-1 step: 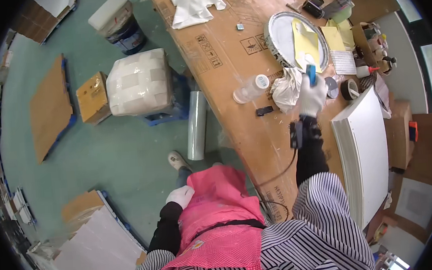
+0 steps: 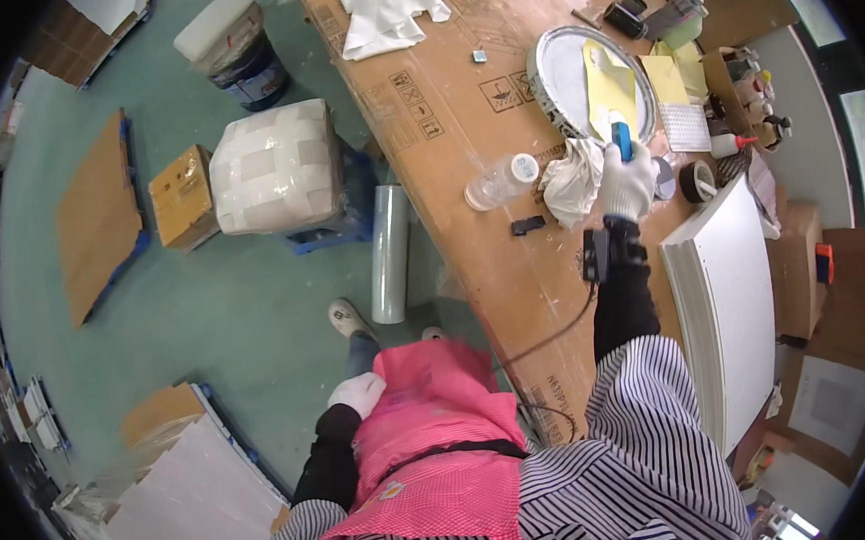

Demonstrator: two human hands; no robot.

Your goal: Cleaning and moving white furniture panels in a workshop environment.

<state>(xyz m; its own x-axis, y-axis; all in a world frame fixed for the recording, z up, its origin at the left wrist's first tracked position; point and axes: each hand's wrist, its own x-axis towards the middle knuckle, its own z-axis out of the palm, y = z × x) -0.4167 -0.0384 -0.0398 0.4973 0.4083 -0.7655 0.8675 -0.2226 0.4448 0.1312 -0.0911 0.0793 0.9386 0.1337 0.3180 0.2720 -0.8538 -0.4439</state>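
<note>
Both my hands wear white knit gloves. Over the right side of the cardboard-covered table, my right hand [image 2: 627,188] is closed around a small blue object [image 2: 622,140], whose top sticks out past the fingers; its kind is unclear. A crumpled white cloth [image 2: 569,188] lies just left of that hand. Beyond the hand, a yellow sheet [image 2: 608,87] rests on a round white lid [image 2: 566,65] with a stained rim. My left hand [image 2: 358,394] hangs low beside my pink apron [image 2: 431,390], touching its edge. Its fingers are mostly hidden.
A clear jar [image 2: 492,188] lies on the table [image 2: 494,286] near a small black clip-like piece [image 2: 528,225]. At right stand a stack of white boards [image 2: 721,310] and a tape roll [image 2: 697,181]. On the floor are a wrapped bundle [image 2: 275,171] and a film roll [image 2: 389,258].
The view has shifted very slightly. My right wrist has turned a little, and a second shoe shows more beyond the apron. The blue object stays in my right hand.
</note>
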